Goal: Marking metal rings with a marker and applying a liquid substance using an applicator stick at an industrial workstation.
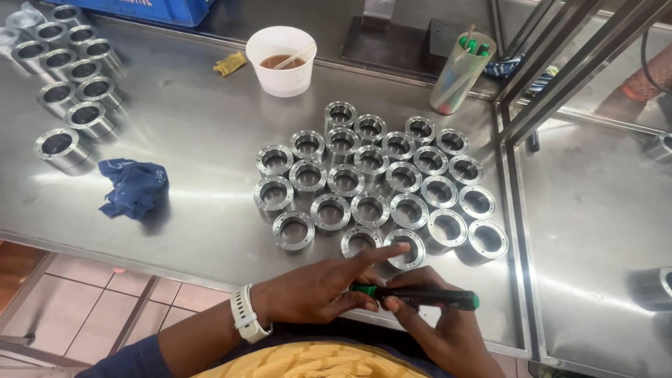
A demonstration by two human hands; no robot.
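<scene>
My left hand [318, 288] and my right hand [437, 329] meet at the table's front edge, both on a black marker pen with green ends [420, 299]. The left thumb and fingers pinch the pen's left green end while the index finger points out over a metal ring [404, 248]. My right hand grips the pen's barrel from below. Just beyond the hands, several flanged metal rings [371, 178] stand packed in rows on the steel table [196, 133]. A white watch sits on my left wrist.
More metal rings [73, 77] are grouped at the far left. A crumpled blue cloth [133, 187] lies left of centre. A white cup of brown liquid [281, 60] and a clear tumbler of green pens [460, 71] stand at the back. A frame post [553, 77] rises at right.
</scene>
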